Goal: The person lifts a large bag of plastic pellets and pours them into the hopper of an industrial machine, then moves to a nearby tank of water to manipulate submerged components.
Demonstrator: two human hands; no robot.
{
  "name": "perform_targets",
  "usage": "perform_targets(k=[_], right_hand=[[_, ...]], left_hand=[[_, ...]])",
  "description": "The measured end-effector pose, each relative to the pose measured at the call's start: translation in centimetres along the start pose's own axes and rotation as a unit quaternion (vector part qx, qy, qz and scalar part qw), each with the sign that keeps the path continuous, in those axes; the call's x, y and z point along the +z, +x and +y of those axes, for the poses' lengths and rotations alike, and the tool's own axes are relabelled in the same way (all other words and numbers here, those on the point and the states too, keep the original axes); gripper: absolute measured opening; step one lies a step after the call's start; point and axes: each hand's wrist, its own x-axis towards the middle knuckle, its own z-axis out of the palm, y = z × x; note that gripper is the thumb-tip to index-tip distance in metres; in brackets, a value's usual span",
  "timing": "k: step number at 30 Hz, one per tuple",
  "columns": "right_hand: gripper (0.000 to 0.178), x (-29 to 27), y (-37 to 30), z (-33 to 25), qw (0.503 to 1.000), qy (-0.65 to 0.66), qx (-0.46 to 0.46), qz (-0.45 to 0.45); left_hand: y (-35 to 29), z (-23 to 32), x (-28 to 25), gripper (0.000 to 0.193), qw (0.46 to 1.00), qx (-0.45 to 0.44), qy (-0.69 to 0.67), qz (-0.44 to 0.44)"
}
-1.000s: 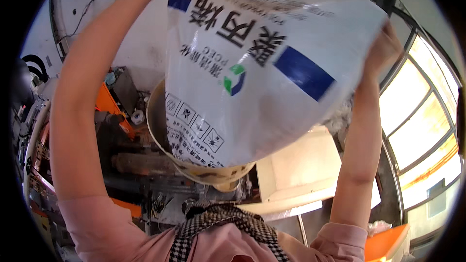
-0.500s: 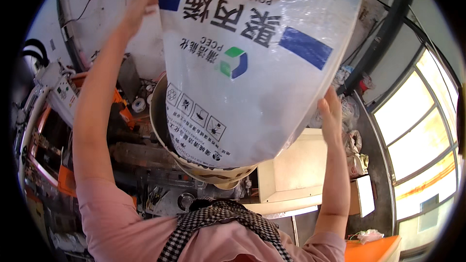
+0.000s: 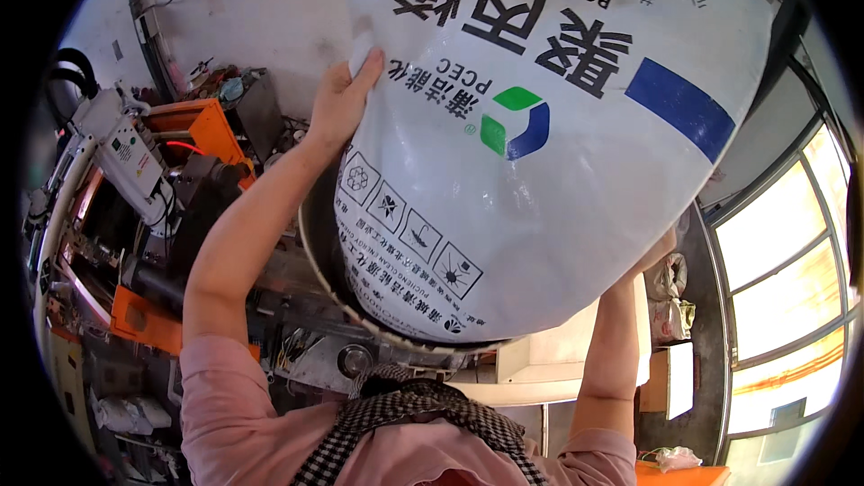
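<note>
Left fingers (image 3: 370, 72) pinching edge of white sack (image 3: 576, 189); right hand (image 3: 654, 255) half hidden, cannot tell grip; bin (image 3: 315, 267) beneath.

Bright window (image 3: 781, 283), white bags (image 3: 669, 324) near box (image 3: 681, 380); orange panel (image 3: 147, 322)

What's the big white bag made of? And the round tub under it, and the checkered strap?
The big white bag looks like smooth plastic: light glints off it. The round tub seems hard and dull, with a firm edge; maybe plastic or painted metal. The checkered strap looks like soft, matte cloth, because it bunches into folds.
</note>
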Motion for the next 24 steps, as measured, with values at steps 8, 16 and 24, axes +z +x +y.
perform_targets(k=[8,16,24], right_hand=[[0.041,9.2,7.6,4.9,0.986,0.076,0.142,-0.038],[0.053,9.7,8.1,1.6,0.984,0.133,0.121,0.005],[0.05,9.4,9.6,-6.2,0.98,0.196,-0.02,-0.013]], left_hand=[[3.9,-2.2,2.2,0.039,0.977,0.076,0.053,0.193],[1.5,-0.2,0.5,0.042,0.953,0.027,0.089,0.288],[-1.7,6.2,0.1,0.047,0.861,0.159,0.094,0.474]])
